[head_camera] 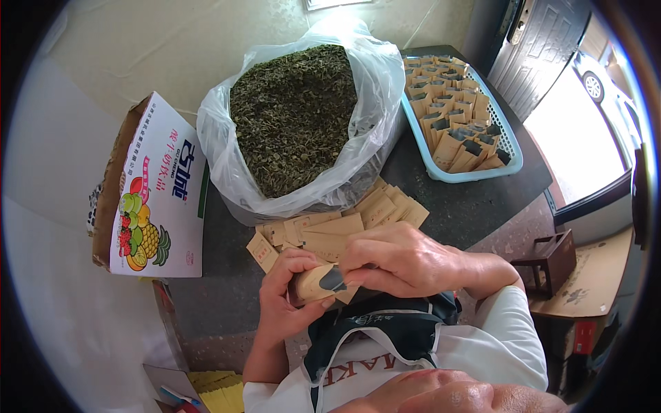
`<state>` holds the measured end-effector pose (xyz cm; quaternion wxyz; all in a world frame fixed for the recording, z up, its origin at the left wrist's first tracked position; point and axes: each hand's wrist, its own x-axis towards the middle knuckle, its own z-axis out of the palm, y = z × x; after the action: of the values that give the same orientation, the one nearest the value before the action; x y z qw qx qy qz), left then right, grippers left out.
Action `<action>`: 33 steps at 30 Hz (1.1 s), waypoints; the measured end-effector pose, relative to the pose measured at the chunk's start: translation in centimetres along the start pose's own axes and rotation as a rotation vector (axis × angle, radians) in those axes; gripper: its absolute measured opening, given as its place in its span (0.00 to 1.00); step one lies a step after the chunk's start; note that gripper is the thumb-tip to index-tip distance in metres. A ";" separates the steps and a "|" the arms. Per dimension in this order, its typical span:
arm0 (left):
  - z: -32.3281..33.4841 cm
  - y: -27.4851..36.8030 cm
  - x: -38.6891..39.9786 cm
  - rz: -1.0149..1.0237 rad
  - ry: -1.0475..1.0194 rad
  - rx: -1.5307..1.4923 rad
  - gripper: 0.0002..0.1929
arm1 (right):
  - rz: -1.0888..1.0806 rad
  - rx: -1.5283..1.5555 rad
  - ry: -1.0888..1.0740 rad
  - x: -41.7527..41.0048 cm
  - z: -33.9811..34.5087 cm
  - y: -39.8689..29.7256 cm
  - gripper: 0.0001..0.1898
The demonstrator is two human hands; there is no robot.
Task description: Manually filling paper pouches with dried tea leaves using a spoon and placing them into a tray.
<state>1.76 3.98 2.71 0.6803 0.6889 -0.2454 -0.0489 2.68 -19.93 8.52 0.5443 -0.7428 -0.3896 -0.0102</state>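
My left hand [289, 294] grips a small brown paper packet [312, 284], whose mouth shows a dark inside. At that mouth is my right hand [400, 260], its fingers bent inward; whether they pinch the packet's edge or something small cannot be told. Flat brown paper packets [333, 227] with printing lie in a loose pile just beyond both hands. Behind the pile stands a clear plastic bag [217, 124], wide open and full of dried, crumbled leaves [294, 124]. A light blue plastic basket [470, 176] at the right holds many upright brown packets [449, 108].
A printed cardboard carton [160, 206] stands at the table's left side. The dark tabletop [454, 201] ends near my body. Beyond its right edge are a small dark wooden stool [552, 263] and an open door [542, 46]. Yellow papers [219, 390] lie low at the left.
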 end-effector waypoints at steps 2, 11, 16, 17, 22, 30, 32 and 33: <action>-0.1 0.3 0.2 -0.010 0.047 -0.049 0.23 | -0.034 -0.049 0.032 0.4 -0.6 -0.3 0.05; -0.9 1.4 2.1 0.050 -0.046 0.004 0.25 | -0.094 -0.004 0.094 1.9 -0.4 -0.7 0.05; -1.3 1.7 2.8 0.137 -0.018 0.107 0.25 | -0.020 -0.001 0.115 2.2 -1.1 -0.8 0.04; -1.5 1.7 2.9 0.178 -0.020 0.144 0.25 | -0.012 -0.016 0.134 2.1 -1.3 -0.9 0.04; -2.7 2.2 4.2 0.244 -0.016 0.183 0.24 | 0.040 -0.019 0.245 2.3 -2.4 -1.4 0.06; -3.6 2.9 8.8 0.366 0.066 0.276 0.23 | 0.162 -0.064 0.318 4.3 -3.7 -1.4 0.07; -3.7 2.7 9.6 0.408 0.047 0.276 0.22 | 0.231 -0.024 0.445 5.1 -3.5 -1.8 0.09; -3.8 2.3 10.2 0.401 0.046 0.247 0.21 | 0.227 -0.075 0.483 5.4 -4.1 -1.7 0.10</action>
<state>11.64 3.45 7.90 0.5924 0.7053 -0.3659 0.1333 7.10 -20.05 13.86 0.5913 -0.7775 -0.1618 -0.1405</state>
